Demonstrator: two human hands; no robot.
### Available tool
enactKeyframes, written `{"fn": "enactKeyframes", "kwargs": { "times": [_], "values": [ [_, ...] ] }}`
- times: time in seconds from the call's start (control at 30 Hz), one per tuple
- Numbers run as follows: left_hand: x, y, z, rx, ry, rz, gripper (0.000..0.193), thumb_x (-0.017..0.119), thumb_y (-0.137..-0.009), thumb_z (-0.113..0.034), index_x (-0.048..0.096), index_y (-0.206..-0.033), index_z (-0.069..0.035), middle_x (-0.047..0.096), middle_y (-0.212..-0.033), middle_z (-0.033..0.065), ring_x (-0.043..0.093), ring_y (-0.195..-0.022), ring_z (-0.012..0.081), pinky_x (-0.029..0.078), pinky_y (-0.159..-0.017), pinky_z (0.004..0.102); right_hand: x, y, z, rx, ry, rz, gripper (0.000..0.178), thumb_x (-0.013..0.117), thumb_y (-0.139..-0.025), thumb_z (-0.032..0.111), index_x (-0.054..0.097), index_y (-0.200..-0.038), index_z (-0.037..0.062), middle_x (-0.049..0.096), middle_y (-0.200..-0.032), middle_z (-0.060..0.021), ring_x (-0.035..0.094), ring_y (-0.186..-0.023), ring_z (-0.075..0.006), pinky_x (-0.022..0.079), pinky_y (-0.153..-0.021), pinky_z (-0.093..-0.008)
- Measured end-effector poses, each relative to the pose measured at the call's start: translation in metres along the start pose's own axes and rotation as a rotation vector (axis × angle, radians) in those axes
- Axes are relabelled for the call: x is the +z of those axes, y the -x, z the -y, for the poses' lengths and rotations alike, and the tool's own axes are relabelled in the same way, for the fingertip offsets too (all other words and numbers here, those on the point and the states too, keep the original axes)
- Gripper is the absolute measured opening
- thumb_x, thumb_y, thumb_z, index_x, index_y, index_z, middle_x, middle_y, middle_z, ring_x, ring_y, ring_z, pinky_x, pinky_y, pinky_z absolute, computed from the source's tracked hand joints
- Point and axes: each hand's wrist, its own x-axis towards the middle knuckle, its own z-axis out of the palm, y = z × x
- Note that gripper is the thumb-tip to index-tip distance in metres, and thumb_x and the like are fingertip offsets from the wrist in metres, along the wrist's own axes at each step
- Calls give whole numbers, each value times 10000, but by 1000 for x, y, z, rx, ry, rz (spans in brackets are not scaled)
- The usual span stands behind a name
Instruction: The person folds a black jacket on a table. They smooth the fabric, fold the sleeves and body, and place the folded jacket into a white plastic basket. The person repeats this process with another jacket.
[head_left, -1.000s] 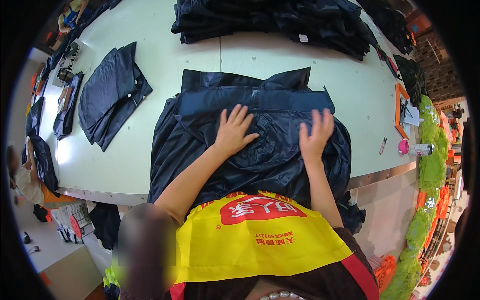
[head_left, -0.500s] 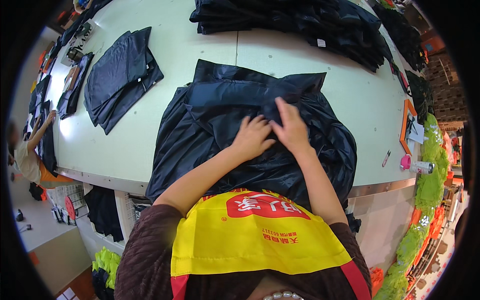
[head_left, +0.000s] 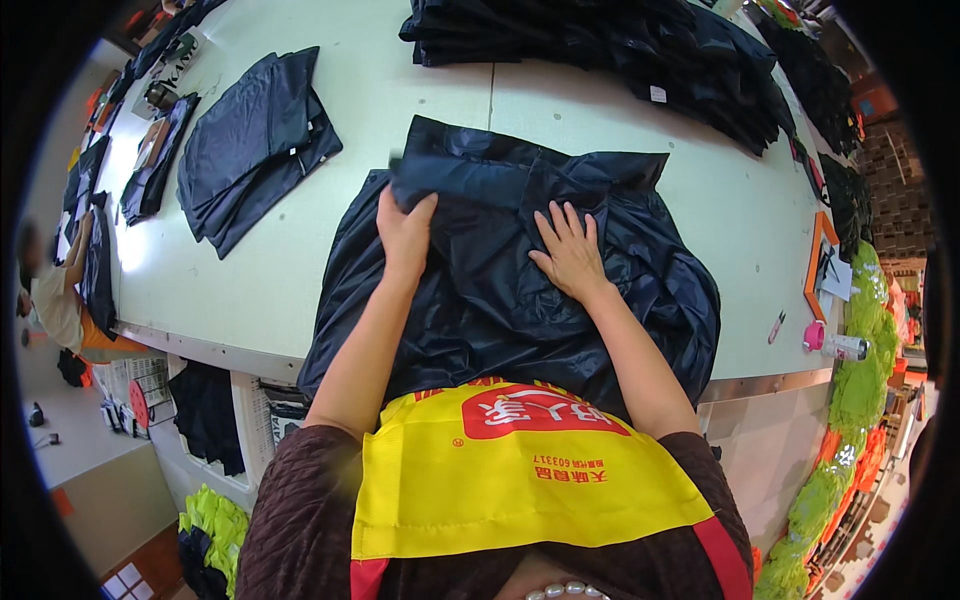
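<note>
A dark, shiny garment (head_left: 470,290) is spread in front of me, creased and gathered, with a folded flap along its far side. My left hand (head_left: 405,238) grips the left end of that flap, its thumb on the cloth and its fingertips partly hidden at the fold. On the right part of the garment my right hand (head_left: 573,250) lies flat with its fingers spread, just below the flap's edge.
Folded dark garments (head_left: 255,150) lie at the left, and a long dark pile (head_left: 590,60) runs along the far side. An orange frame (head_left: 818,265), a small pen-like item (head_left: 777,327) and a pink-lidded bottle (head_left: 835,343) sit at the right. Another person (head_left: 62,295) works at far left.
My hands, close together at the garment's middle before, are now apart. The left has moved left to the flap's end; the right has flattened out slightly lower.
</note>
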Motion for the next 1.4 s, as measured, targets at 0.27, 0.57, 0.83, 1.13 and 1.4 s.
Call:
{"fn": "enactKeyframes", "kwargs": {
  "times": [0.27,0.57,0.83,1.13,1.4],
  "values": [
    [65,44,39,671,-987,701,610,659,-760,-196,430,-1321,-125,539,-905,99,598,-815,284,500,-624,386,3,0,-3,25,-45,85,513,496,-898,354,457,-1297,33,378,-1400,-169,290,-1326,-333,197,-1083,-475],
    [55,44,36,639,-1026,809,561,643,-793,-318,480,-1273,-79,534,-952,121,568,-900,279,490,-721,368,-4,-17,-2,8,-16,-102,486,485,-910,340,453,-1315,74,412,-1389,-118,324,-1317,-275,232,-1066,-470],
    [35,48,35,590,-963,886,412,605,-828,-242,567,-1194,-55,527,-1086,150,517,-999,311,429,-882,374,-44,-6,2,-37,-347,172,724,581,-805,499,388,-1367,85,319,-1439,-184,233,-1361,-347,158,-1085,-528],
    [41,29,26,173,-822,1177,547,437,-925,-468,589,-1171,-4,577,-1112,200,501,-1085,331,358,-980,382,-71,30,9,72,-491,603,230,541,-836,176,570,-997,14,585,-1088,-232,581,-998,-368,464,-841,-428],
    [31,12,24,-30,-705,787,366,648,-844,-246,574,-1109,-6,611,-805,83,581,-755,146,471,-696,274,-30,-30,-23,403,-267,408,228,566,-877,237,543,-955,24,627,-937,-210,609,-881,-360,483,-729,-420]
  ]
}}
